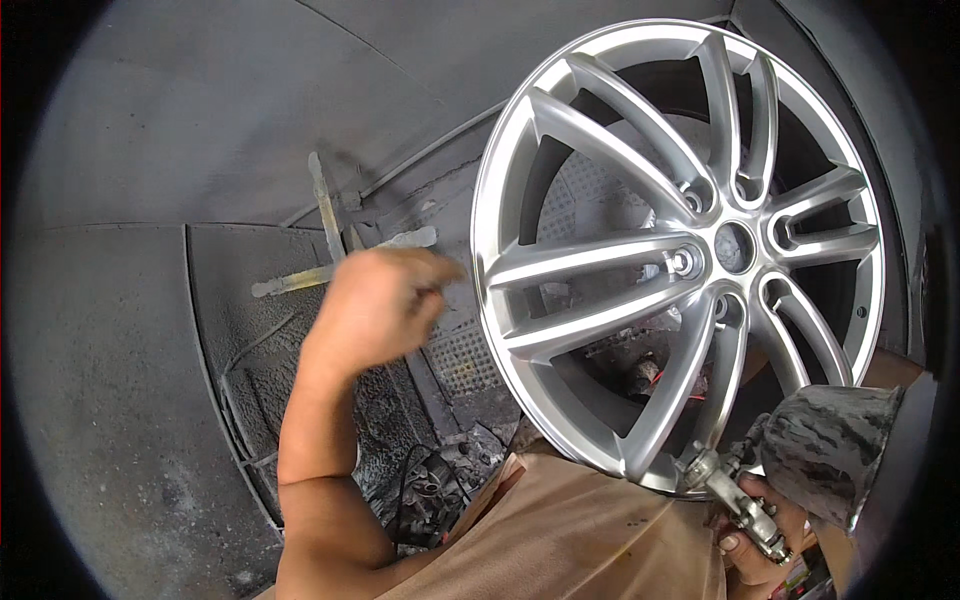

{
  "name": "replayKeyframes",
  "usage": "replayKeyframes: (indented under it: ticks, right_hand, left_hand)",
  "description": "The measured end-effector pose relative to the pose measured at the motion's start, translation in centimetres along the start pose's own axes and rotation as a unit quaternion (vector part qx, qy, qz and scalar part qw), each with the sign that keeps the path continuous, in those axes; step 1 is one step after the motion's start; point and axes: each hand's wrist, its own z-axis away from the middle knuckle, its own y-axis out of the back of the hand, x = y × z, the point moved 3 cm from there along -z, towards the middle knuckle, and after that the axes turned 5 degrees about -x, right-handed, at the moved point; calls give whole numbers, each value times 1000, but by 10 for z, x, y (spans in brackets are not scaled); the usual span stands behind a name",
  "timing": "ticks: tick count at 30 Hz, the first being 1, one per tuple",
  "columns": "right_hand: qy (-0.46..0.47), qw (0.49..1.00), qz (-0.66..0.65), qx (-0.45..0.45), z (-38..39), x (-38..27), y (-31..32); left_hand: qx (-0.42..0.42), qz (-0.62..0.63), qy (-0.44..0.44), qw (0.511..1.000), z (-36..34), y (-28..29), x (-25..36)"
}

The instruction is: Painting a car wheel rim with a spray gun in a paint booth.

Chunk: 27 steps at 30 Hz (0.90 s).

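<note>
A silver multi-spoke wheel rim (600, 262) stands tilted in front of me. My left hand (385, 305) is beside its left edge, fingers curled in and slightly blurred, with nothing visible in them. The index finger points at the edge; I cannot tell whether it touches. At the lower right, my right hand (765, 530) grips a metal spray gun (735, 492). A large cup (830, 450), smeared grey and black, is attached to the gun, close to the rim's lower edge. The gun partly hides my right fingers.
Behind my left hand stands a paint-crusted metal stand with crossed arms (325, 210). Grey, overspray-coated walls (250, 110) surround the area. Low down lie a perforated panel (465, 360) and dark clutter (430, 490). Brown cloth (590, 520) covers my front, close below the rim.
</note>
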Motion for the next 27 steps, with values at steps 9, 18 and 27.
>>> replayKeyframes:
  ticks: [9,18,27]
  right_hand:
    - [126,983,132,-8,0,-16,19]
    - [111,989,19,98,16,8,37]
    - [158,971,-22,179,36,16,48]
  left_hand:
    - [-31,333,264,905,17,-79,29]
    - [151,416,215,871,-6,-119,0]
    - [155,482,179,844,-87,-75,-86]
